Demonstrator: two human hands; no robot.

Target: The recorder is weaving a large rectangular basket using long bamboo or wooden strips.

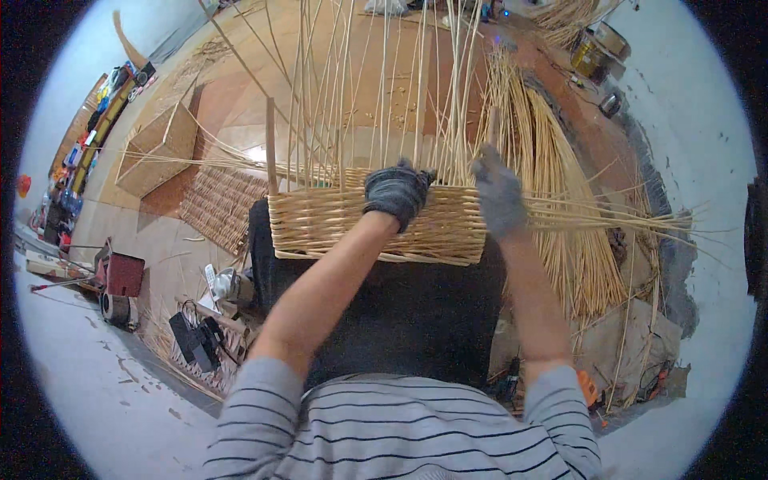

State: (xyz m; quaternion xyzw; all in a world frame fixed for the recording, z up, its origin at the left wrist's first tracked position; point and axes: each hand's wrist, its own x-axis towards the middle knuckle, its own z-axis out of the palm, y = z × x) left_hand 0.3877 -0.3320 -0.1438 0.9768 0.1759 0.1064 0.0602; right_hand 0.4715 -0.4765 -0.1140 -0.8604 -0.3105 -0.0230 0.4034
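Basketwork (328,224), pale, rectangular and unfinished, lay across the far edge of a black cloth (400,320), directly in front of the person. A wooden post (271,152) rose at its left end and another post (494,122) at its right end, with thin upright stakes (458,88) standing between them. Loose weaver ends (596,216) stuck out past its right side.

The left hand (398,194), in a dark grey glove, lay against the basketwork's upper part near the middle, fingers curled in; whether they were grasping a strand could not be told. The right hand (500,194), in a lighter grey glove and blurred, was at the right end, just beside the post there; its grip could not be made out either.

To the right, a thick bundle of straw-coloured rods (560,208) spread over the floor (104,228). On the left lay a flat woven panel (222,204), with a box-shaped woven basket (160,152) beyond it. Nearer the person on that side were a dark red metal object (122,274) and a black device (194,340). A yellow tin (590,56) stood toward the far right, near the wall (680,120).
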